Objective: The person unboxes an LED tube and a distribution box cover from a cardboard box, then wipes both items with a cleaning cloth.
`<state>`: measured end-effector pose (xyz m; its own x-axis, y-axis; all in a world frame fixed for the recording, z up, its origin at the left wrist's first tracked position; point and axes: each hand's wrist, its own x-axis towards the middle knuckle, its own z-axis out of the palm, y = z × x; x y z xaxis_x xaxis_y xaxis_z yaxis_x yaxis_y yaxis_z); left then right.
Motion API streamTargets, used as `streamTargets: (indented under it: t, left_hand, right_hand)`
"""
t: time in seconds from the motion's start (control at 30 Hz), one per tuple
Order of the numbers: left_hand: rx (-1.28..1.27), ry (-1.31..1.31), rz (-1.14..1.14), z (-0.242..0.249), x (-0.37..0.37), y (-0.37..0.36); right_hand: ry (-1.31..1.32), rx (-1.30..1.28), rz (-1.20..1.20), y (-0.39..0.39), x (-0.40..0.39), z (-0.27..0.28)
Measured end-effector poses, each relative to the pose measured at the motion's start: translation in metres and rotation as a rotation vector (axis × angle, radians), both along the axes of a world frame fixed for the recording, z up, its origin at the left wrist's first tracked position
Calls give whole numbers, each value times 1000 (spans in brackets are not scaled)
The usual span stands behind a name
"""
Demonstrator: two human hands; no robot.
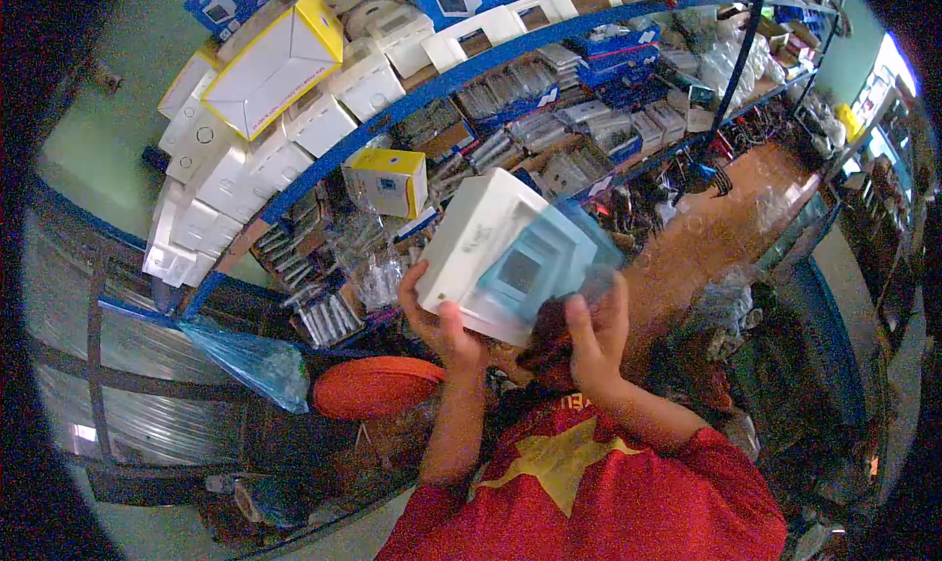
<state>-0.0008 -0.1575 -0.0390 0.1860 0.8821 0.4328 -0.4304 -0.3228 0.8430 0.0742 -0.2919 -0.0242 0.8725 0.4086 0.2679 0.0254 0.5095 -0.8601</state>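
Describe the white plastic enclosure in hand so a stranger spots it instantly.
Find the blue-framed shelf rack. In front of it, the left hand grips the white plastic enclosure. Unlike the stacked white boxes above, it has a translucent blue panel.

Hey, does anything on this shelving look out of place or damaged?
Nothing looks plainly spilled or broken. One mild oddity: a small yellow-and-white box sits among plastic-wrapped parts below the blue beam, whereas a larger yellow-edged box is up top with the white cartons.
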Motion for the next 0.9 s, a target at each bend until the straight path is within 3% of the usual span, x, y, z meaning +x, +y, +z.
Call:
streamTargets:
  t: [0.03,0.17,0.2,0.37,0.63,0.9]
  left_hand:
    - [-38,-46,-21,4,1,-1]
    - [-30,-32,-68,4,-1,-1]
    - [-17,-25,-47,1,-1,-1]
    - [33,-2,5,-23,-3,13]
    - [48,41,25,-6,0,-7]
    - [66,141,-37,1,-8,-10]
  right_hand:
    - [-53,14,-98,1,0,-2]
    - [238,-159,125,-14,14,18]
    - [37,-143,107,-12,18,16]
    - [236,-127,425,-24,8,11]
    - [226,-220,367,-25,13,12]
    - [240,-73,198,-10,7,0]
